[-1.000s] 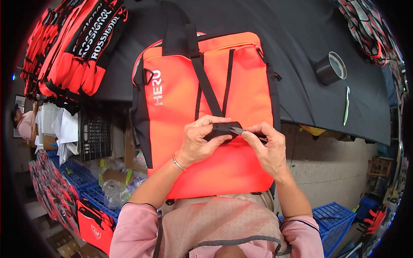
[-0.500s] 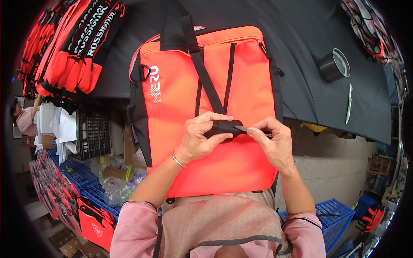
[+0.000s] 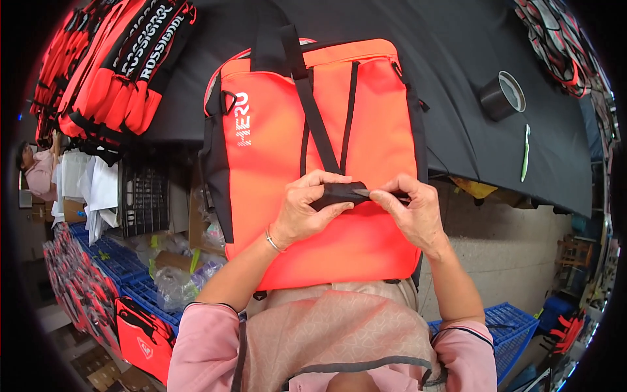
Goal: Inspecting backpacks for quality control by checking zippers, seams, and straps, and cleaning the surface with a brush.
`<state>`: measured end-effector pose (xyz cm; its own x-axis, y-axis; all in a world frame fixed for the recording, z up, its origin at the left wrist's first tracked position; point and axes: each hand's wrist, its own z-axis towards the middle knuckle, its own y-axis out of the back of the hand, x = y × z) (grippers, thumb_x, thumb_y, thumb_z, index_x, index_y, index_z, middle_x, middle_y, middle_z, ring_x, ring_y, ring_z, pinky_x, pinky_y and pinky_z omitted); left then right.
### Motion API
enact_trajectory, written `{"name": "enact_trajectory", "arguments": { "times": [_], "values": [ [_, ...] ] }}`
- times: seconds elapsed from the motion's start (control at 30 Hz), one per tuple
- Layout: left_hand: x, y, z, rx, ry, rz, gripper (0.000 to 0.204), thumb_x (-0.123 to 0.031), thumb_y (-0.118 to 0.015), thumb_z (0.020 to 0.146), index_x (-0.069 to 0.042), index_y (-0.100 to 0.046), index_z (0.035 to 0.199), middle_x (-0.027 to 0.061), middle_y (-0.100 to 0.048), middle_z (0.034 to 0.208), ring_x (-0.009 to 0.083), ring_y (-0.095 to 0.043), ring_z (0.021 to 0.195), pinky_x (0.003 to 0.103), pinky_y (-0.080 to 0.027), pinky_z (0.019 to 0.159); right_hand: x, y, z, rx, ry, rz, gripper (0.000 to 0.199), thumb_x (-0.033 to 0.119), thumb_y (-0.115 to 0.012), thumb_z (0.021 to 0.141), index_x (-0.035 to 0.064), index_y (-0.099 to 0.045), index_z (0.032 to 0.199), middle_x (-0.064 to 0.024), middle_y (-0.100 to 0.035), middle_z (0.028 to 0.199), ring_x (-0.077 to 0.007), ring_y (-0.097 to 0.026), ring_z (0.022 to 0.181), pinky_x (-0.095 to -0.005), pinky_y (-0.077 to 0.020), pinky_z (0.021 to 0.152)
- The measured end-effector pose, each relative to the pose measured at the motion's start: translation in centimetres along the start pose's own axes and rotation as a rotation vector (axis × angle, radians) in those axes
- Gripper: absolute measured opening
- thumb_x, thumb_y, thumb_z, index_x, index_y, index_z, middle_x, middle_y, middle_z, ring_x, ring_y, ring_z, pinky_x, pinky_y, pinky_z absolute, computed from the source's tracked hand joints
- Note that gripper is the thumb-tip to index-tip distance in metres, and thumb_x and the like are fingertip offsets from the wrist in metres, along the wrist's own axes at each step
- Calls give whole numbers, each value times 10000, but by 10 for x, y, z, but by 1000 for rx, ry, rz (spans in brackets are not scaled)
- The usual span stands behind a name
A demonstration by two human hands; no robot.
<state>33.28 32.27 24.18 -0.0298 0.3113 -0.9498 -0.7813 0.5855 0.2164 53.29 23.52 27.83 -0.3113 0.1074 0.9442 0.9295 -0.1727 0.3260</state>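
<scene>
A bright orange-red backpack (image 3: 268, 163) with black side panels lies in front of me, its lower end against my apron. From its top a black webbing strap (image 3: 318, 124) runs down to a black fabric grip piece (image 3: 336, 194) on it. My left hand (image 3: 307, 204) is closed around this grip, thumb below and fingers above. In my right hand (image 3: 413, 212) is a small pointed tool (image 3: 361, 192), pinched between thumb and fingers, its metal tip touching the black fabric. The tool's dark rear end shows behind the fingers; its exact kind is hidden.
A black-covered table (image 3: 450, 85) bears a dark cup (image 3: 503, 96) and a green-and-white toothbrush (image 3: 526, 153) at right. Red-black bags (image 3: 124, 78) are piled far left. Blue crates (image 3: 147, 294) stand left, another blue crate (image 3: 516, 333) lower right. Another person (image 3: 40, 171) is far left.
The view has shifted slightly, so the backpack sits a little to the right and its lower edge a little higher. My hands keep the same hold, the tool's tip still at the fabric.
</scene>
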Motion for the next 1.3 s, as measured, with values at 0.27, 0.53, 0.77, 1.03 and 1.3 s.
{"name": "enact_trajectory", "arguments": {
  "times": [0.27,0.53,0.77,1.03,1.3],
  "values": [
    [-15,14,-56,-33,-99,261,355,72,-747,648,-45,-758,983,136,-677,1162,260,-659,1014,331,-543,828,10,4,-18,-63,-254,370,285,127,-686,923,-17,-568,1138,1,-592,783,-38,-510,675,-200,-423,599],
    [-55,15,-92,133,-79,205,555,4,-686,655,-4,-657,1209,189,-642,1233,338,-575,1181,497,-345,1083,10,-34,-36,179,-494,406,272,249,-677,924,-11,-659,1002,-26,-661,767,-48,-478,608,-219,-369,545],
    [-59,13,-129,-2,50,-548,213,-195,-748,820,-9,-691,907,170,-682,1110,314,-585,1154,512,-295,1130,10,-69,-33,287,-452,240,220,218,-690,912,8,-644,865,53,-515,717,-44,-437,663,-254,-391,599],
    [-68,30,-161,-572,653,-1036,120,-191,-603,966,-72,-609,982,52,-662,783,150,-659,737,377,-537,819,30,-73,-15,-20,-80,379,197,149,-694,915,41,-586,791,87,-461,704,-21,-372,643,-220,-312,568],
    [-87,91,-142,-70,620,689,354,-303,-806,800,0,-630,747,58,-618,570,115,-579,503,327,-419,456,28,-75,-9,-9,-59,433,189,149,-691,930,52,-587,806,100,-457,718,-13,-364,644,-210,-304,567]
  ]
}}
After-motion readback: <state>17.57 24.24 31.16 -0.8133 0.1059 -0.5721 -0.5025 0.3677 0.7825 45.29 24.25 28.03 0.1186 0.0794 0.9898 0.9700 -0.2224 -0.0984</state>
